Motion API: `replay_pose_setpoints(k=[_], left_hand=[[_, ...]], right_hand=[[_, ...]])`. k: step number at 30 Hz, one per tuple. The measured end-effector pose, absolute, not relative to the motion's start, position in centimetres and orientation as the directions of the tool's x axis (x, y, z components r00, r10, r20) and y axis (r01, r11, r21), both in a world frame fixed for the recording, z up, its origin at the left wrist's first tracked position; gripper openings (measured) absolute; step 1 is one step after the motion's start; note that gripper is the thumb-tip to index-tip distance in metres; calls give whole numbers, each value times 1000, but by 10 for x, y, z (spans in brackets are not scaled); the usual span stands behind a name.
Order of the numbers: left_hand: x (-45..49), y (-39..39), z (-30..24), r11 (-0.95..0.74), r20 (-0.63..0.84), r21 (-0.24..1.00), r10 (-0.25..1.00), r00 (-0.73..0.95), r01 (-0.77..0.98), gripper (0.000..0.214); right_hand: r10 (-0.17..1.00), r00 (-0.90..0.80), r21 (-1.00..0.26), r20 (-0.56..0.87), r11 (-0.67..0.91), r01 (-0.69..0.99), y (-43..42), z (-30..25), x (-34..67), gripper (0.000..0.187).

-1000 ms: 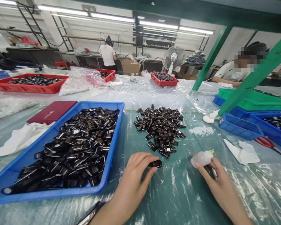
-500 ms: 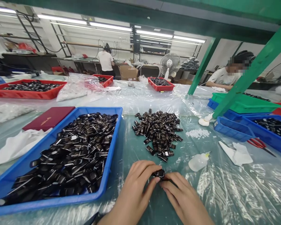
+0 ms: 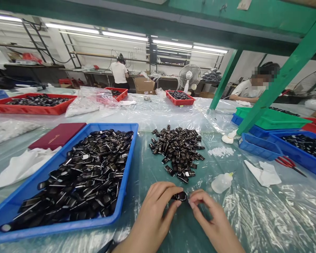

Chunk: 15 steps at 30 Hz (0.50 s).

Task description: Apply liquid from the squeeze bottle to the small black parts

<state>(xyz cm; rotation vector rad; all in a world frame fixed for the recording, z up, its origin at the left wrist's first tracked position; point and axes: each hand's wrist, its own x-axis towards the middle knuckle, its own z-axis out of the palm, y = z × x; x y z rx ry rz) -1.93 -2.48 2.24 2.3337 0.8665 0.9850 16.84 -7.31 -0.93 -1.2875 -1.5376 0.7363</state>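
Note:
My left hand (image 3: 154, 211) pinches a small glossy black part (image 3: 179, 196) between thumb and fingers, low in the middle of the view. My right hand (image 3: 213, 218) meets it from the right, its fingertips curled and pinched against the same part. Just beyond them lies a loose pile of the same black parts (image 3: 177, 147) on the plastic-covered table. A small clear squeeze bottle (image 3: 221, 182) lies on its side to the right of my hands, untouched.
A blue tray (image 3: 126, 165) heaped with black parts stands at my left, with a dark red box (image 3: 58, 135) and white cloth (image 3: 21, 165) beyond. Blue bins (image 3: 260, 149), red scissors (image 3: 288, 162), white tissue (image 3: 264, 174) and a green post (image 3: 276, 79) are at right. Other people work farther back.
My right hand put down the squeeze bottle and came left to the black part held by my left hand. The bottle now lies on the table.

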Motion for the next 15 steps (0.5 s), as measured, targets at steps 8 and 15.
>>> replay_pose_setpoints(k=[8,15], left_hand=[[-18,-27,19,-730,496,600,660,565,327,26],[-18,-26,18,-769,529,570,613,587,289,24]], right_hand=[[996,73,-955,-51,-27,-296,-81,12,156,26],[985,30,-855,-170,-133,-501,-83,15,152,20]])
